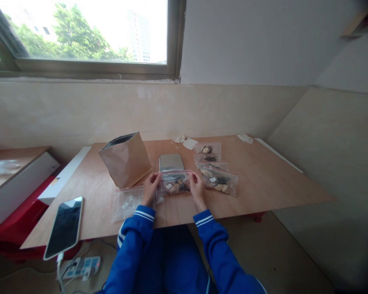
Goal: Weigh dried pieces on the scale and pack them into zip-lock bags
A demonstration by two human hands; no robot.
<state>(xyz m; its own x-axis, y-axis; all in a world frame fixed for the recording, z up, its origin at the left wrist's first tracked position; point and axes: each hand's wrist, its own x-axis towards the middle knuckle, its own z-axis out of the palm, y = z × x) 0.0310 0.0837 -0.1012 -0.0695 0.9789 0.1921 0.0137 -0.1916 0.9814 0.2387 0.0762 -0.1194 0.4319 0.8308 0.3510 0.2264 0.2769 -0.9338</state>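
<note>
Between my two hands is a clear zip-lock bag [175, 183] with a red seal line, holding pale and dark dried pieces and a small white label. My left hand [151, 188] pinches its upper left corner, and my right hand [196, 188] pinches the upper right corner. Just beyond the bag lies a small flat scale [171, 162] with a metal top. Several similar filled bags [222, 181] overlap in a row to the right. Flat zip-lock bags with small labels [127, 203] lie left of and partly under my left forearm.
An open brown paper bag [127, 161] stands at the left back. A phone [65, 224] on a charging cable lies at the table's left front edge. White scraps [180, 139] and a pale square [190, 143] lie at the back. A power strip [82, 267] is on the floor.
</note>
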